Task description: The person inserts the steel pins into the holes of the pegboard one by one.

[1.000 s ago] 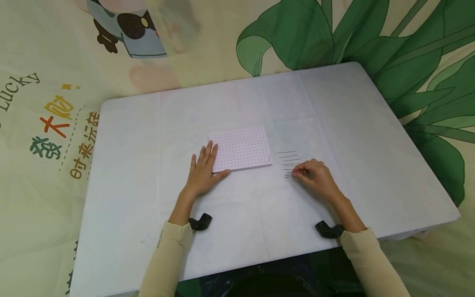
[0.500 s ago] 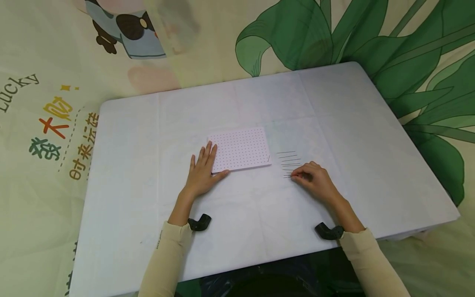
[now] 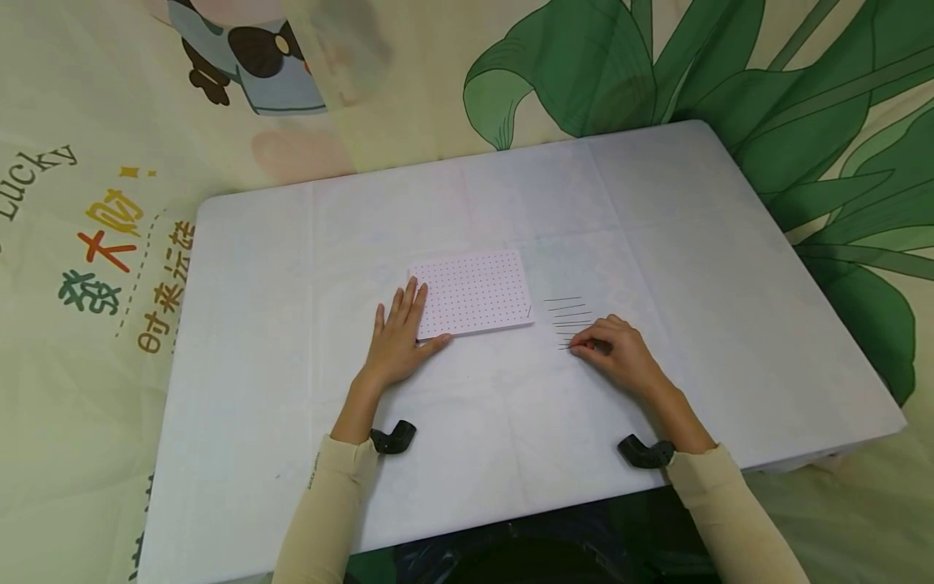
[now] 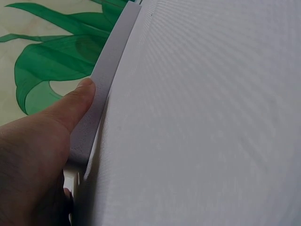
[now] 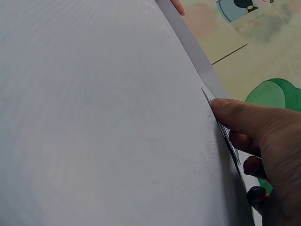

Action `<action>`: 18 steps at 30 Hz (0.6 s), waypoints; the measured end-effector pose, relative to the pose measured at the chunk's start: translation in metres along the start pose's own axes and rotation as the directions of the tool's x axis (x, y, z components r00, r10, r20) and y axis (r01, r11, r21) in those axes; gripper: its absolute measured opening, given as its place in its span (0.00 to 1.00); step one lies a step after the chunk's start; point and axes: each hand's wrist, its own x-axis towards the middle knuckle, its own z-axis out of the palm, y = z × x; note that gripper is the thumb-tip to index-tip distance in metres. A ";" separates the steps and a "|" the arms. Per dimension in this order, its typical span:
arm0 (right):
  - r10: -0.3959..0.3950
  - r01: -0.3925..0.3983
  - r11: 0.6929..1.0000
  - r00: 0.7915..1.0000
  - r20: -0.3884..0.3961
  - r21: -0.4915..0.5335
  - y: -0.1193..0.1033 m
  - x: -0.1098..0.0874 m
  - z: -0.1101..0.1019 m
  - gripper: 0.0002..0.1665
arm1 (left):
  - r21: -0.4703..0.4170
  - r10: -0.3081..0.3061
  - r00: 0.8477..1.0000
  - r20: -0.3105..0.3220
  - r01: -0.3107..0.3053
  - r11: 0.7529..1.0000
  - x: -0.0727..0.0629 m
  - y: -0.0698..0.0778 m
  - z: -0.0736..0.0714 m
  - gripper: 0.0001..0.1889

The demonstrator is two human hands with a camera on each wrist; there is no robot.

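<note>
A pale foam block (image 3: 474, 290) marked with a grid of dots lies mid-table. My left hand (image 3: 396, 339) rests on its left end, fingers extended over the top and thumb along the front side, as the left wrist view shows. A thin dark needle (image 5: 230, 54) stands up from the block near its right front corner. To the right of the block, several dark needles (image 3: 566, 307) lie side by side in a row. At the near end of that row, my right hand (image 3: 620, 353) pinches a needle (image 5: 205, 93) between thumb and curled fingers, low over the cloth.
White cloth covers the table (image 3: 467, 454), whose front edge runs close below both forearms. A black wrist device (image 3: 395, 437) sits at the left wrist, and another black device (image 3: 645, 453) at the right. A printed backdrop (image 3: 409, 81) hangs behind.
My right hand's fingertips have shifted slightly left and down along the nearest needle. The left hand and the foam block have stayed in place.
</note>
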 end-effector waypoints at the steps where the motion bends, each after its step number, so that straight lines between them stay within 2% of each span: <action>1: 0.001 -0.001 1.000 1.000 0.002 -0.001 0.000 0.000 0.000 0.08 | 0.000 0.000 1.000 -0.001 0.000 1.000 0.000 0.000 0.000 0.48; 18: 0.025 -0.024 0.999 0.999 0.021 -0.031 -0.002 0.004 0.000 0.07 | 0.006 -0.001 1.000 -0.007 0.001 1.000 0.001 -0.001 0.001 0.48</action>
